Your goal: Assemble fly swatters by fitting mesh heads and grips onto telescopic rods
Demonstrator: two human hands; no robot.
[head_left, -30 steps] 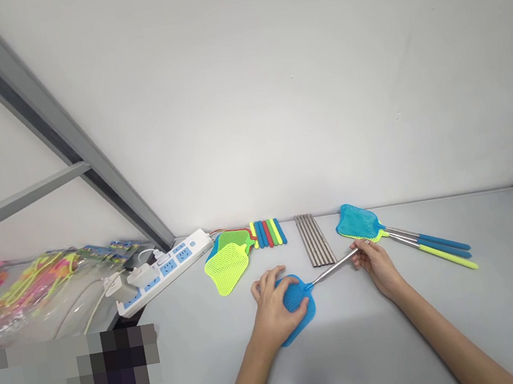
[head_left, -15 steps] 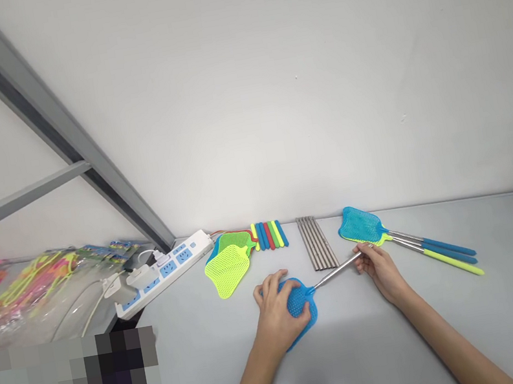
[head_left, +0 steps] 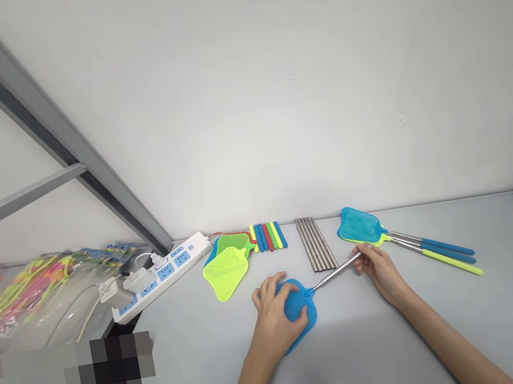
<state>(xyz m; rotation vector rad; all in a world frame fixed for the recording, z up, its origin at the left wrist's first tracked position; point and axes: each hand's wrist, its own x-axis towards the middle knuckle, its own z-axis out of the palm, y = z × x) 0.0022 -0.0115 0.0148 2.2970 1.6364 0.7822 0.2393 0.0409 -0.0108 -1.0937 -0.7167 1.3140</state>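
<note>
A blue fly swatter (head_left: 300, 306) lies in front of me, its metal rod slanting up to the right. My left hand (head_left: 279, 312) is curved over the perforated head, thumb and fingers gripping it. At the far end of the rod, my right hand (head_left: 375, 267) pinches the metal between thumb and fingers. Above it lie several metal rods (head_left: 315, 244) side by side. Beside these is a row of coloured handle grips (head_left: 268, 236). A yellow swatter head (head_left: 227, 273) overlaps green, blue and red ones to the left.
Assembled fly swatters (head_left: 360, 225) with blue and yellow handles lie at the right. A white power strip (head_left: 165, 274) with plugs and cables stands at the left. Bagged colourful items (head_left: 39, 287) are beyond it, near a grey metal frame (head_left: 70, 151). A pixelated patch covers the lower left.
The view has shifted very slightly. Both hands keep their hold on the blue fly swatter, with no clear movement.
</note>
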